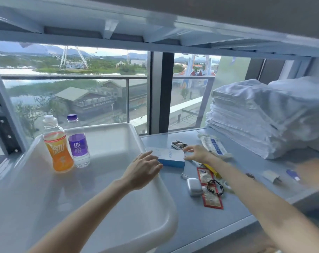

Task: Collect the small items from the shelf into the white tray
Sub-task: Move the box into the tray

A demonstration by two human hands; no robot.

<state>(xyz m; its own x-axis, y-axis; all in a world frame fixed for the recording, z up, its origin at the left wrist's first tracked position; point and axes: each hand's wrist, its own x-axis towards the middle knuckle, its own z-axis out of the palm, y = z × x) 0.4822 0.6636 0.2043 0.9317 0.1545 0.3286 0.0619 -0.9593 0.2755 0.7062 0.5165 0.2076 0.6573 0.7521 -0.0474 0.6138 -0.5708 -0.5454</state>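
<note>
A white tray (107,207) lies on the left of the grey shelf and holds an orange drink bottle (58,148) and a purple-labelled water bottle (79,143), both upright. A blue and white box (170,157) lies on the shelf just right of the tray's rim. My left hand (143,170) rests over the tray's right rim, fingertips touching the box's left end. My right hand (198,153) pinches the box's right end. Nearer me lie a white earbud case (194,186), red sachets (210,194) and a dark bead bracelet (215,187).
A stack of folded white towels (260,117) fills the right back of the shelf. A clear plastic packet (214,147), a small dark pack (178,144), a blue pen-like item (293,175) and a small card (271,177) lie on the shelf. Another shelf board hangs low overhead.
</note>
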